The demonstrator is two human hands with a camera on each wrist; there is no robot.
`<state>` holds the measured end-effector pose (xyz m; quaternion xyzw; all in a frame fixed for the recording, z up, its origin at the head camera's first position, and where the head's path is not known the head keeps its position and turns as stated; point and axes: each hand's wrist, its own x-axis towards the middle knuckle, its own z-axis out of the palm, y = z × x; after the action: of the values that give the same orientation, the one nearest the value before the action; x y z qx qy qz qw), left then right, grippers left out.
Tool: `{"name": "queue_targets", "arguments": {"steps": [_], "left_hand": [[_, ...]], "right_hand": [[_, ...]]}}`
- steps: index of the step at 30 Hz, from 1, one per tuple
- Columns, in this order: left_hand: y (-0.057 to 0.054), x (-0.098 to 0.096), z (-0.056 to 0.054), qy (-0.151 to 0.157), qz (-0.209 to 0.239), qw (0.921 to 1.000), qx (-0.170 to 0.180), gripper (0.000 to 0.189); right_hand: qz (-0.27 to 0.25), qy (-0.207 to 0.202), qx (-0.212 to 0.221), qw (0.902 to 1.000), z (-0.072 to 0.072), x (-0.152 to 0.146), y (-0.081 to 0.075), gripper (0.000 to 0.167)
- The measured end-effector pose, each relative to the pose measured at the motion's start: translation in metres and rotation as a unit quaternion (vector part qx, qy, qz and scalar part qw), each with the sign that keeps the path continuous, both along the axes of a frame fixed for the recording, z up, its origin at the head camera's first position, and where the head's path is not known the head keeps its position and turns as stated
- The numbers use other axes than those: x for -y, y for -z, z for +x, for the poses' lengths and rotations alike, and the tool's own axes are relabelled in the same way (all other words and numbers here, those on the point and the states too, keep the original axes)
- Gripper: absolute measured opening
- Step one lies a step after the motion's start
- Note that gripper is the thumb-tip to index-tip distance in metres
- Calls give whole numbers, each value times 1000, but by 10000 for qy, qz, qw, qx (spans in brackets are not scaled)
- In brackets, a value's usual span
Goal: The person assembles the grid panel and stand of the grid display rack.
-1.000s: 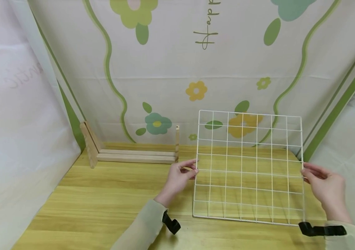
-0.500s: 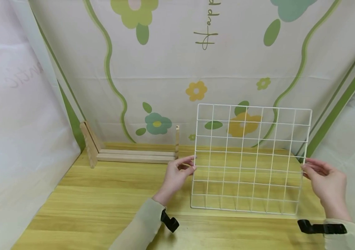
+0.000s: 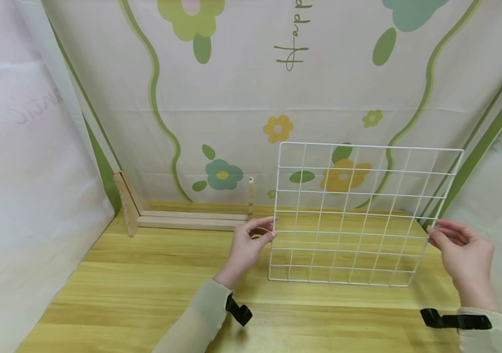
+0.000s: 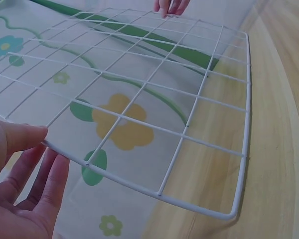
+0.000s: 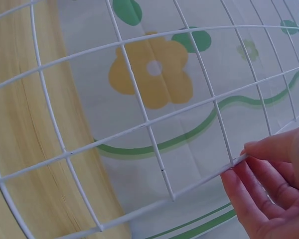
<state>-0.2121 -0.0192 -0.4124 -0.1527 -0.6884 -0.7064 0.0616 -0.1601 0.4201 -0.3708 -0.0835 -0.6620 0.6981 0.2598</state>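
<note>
Nearest, toward six o'clock, a person's left hand (image 3: 248, 245) pinches, thumb against fingers, the nine-o'clock edge of a flat, four-sided white wire grid panel (image 3: 343, 213); the right hand (image 3: 467, 260), toward four o'clock, pinches its three-o'clock edge likewise. The panel is at four o'clock, tilted above a yellow wood-grain table (image 3: 145, 294); contact below is unclear. It looks light, stiff and smooth, liable to swivel in the fingertips, so best held by both side rims. Beyond, at eight o'clock, stands a pale U-shaped wooden frame (image 3: 193, 223); farthest, at twelve, hangs a white flower-printed cloth (image 3: 224, 83)
</note>
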Motion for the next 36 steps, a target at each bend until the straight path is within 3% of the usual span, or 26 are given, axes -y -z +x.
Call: {"name": "queue_targets", "arguments": {"steps": [17,22,27,32,34,36], "left_hand": [[3,2,2,122,59,9993,-353,25],[2,2,3,169,8,9996,-222,25],[-10,3,11,173,-142,9997,-106,22],[-24,5,21,212,-140,9996,-134,19],[-25,5,21,221,-139,9995,-153,19],[-25,5,21,215,-162,9995,-181,20]], "right_hand": [[-493,374,-267,9977,1,6,2,25],[-193,609,-22,9980,5,6,0,26],[646,1311,382,9885,8,11,-9,37],[461,1523,27,9872,10,19,-21,42],[293,1479,-178,9884,12,22,-25,41],[458,1458,-207,9880,13,25,-29,41]]}}
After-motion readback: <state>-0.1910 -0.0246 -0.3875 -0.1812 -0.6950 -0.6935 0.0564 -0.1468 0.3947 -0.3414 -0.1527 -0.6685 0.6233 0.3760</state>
